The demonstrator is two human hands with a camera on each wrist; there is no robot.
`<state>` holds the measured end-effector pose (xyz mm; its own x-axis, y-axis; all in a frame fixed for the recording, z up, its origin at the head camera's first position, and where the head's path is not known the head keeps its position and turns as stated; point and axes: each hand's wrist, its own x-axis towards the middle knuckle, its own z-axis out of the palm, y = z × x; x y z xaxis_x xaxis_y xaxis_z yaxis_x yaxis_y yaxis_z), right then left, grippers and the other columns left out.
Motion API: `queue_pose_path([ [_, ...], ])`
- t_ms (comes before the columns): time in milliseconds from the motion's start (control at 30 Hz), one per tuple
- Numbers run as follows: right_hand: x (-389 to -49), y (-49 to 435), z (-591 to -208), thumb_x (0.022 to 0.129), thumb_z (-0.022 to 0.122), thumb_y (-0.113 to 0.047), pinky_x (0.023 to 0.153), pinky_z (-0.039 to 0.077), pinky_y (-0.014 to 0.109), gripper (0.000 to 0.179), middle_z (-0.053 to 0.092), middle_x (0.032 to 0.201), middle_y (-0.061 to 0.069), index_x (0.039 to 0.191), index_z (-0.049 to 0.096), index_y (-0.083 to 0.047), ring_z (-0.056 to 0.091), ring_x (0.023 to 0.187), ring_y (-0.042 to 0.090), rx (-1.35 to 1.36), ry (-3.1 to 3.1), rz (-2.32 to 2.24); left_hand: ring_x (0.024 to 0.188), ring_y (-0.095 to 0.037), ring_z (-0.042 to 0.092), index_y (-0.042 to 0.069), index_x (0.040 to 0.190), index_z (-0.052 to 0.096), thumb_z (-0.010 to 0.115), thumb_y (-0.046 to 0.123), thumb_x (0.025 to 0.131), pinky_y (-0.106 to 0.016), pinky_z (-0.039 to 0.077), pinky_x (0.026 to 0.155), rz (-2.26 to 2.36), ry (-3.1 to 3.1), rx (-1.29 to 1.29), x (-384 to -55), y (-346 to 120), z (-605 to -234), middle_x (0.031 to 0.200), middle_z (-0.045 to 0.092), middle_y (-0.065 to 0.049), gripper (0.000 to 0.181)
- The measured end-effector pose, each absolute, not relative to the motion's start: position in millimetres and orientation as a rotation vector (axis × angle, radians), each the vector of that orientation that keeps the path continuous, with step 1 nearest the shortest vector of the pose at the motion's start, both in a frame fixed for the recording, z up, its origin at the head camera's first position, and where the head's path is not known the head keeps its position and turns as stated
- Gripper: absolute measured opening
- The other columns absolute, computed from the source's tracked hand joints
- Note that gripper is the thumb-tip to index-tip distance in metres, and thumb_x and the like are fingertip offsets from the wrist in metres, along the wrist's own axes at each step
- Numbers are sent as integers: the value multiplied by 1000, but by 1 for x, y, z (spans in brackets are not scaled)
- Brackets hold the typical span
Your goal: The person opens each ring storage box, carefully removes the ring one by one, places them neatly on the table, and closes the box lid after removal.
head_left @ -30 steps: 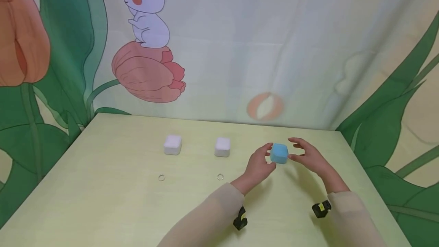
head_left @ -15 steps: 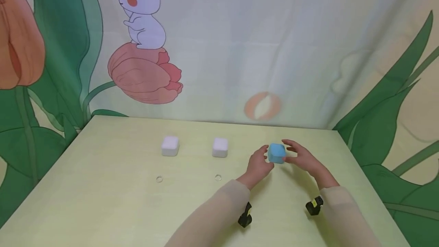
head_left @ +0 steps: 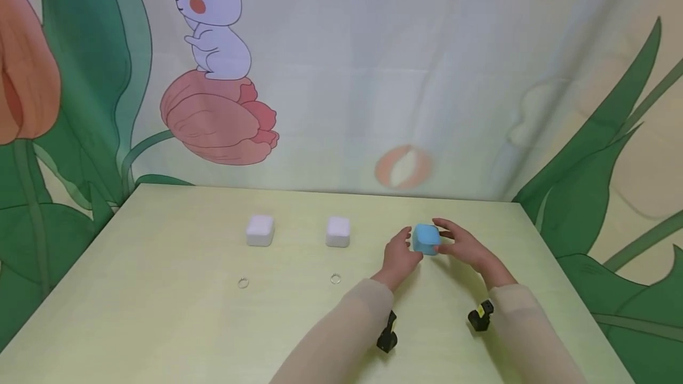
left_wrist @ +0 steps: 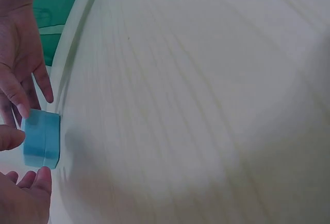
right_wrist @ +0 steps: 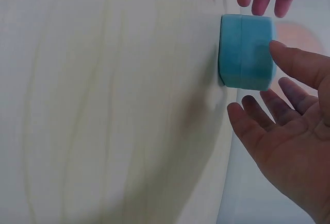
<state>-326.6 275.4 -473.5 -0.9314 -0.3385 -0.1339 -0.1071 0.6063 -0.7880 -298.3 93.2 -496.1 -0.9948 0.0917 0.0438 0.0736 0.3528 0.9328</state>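
A small blue box with rounded edges sits on the table, and a seam runs around its side in the right wrist view. My left hand is at its left side, fingers loosely bent and fingertips close to the wall. From the right, my right hand reaches over it, with the thumb against the box's edge and the other fingers spread apart from it. Both hands also flank the blue box in the left wrist view. Neither hand is wrapped round the box.
Two white boxes stand to the left in a row with the blue one. In front of them lie two small rings. A printed curtain hangs behind the table's back edge. Black wrist cameras hang under the sleeves.
The right hand has come closer to the blue box, its thumb now overlapping the front corner. The left hand stays beside it. The whole head view has shifted slightly.
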Motion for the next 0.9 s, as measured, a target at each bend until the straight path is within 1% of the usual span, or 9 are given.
queue_pose_path([
  [233,-327,274,-473,99,63,-10,115,36,70,71,25,164,32,158,26,4,31,148,56,-325,2567,-1218,130,-38,62,-2,148,48,67,-1,83,-43,56,102,1744,2537,118,-303,95,-497,146,59,-23,68],
  [400,-327,273,-475,99,63,-9,115,35,71,68,28,161,37,156,29,6,32,147,59,-353,2568,-1230,131,-38,62,-3,149,47,66,0,83,-43,55,104,1740,2525,128,-305,95,-494,146,58,-23,69],
  [533,-327,272,-476,99,63,-8,114,35,72,67,30,160,38,155,30,7,33,146,59,-343,2575,-1232,132,-38,61,-3,150,46,66,2,83,-42,54,106,1710,2509,124,-307,94,-493,146,58,-23,70],
  [633,-328,270,-476,99,63,-9,115,34,71,67,30,160,38,155,31,7,32,146,59,-320,2581,-1222,132,-36,61,-2,149,46,67,5,83,-42,53,108,1683,2488,135,-313,94,-499,145,59,-23,69],
  [667,-328,270,-476,99,64,-9,116,34,71,67,29,160,38,155,31,7,32,146,59,-312,2585,-1215,129,-33,64,-1,149,48,66,8,84,-39,55,105,1679,2510,171,-321,95,-512,143,61,-22,68],
  [767,-328,268,-475,99,64,-10,116,33,71,68,30,160,37,156,31,6,31,147,58,-291,2594,-1192,129,-31,64,0,149,48,67,9,84,-38,54,105,1652,2500,194,-328,96,-521,142,62,-20,69],
  [867,-328,267,-474,98,65,-11,117,32,72,68,31,160,37,156,32,5,31,147,58,-285,2606,-1173,129,-33,64,-1,149,47,67,7,84,-40,54,106,1648,2503,195,-328,96,-520,142,62,-22,69],
  [900,-328,267,-474,98,65,-11,117,32,71,68,32,159,37,156,33,5,32,147,57,-285,2610,-1168,132,-36,62,-2,150,46,67,4,84,-43,52,110,1637,2481,163,-321,94,-509,144,60,-24,69],
])
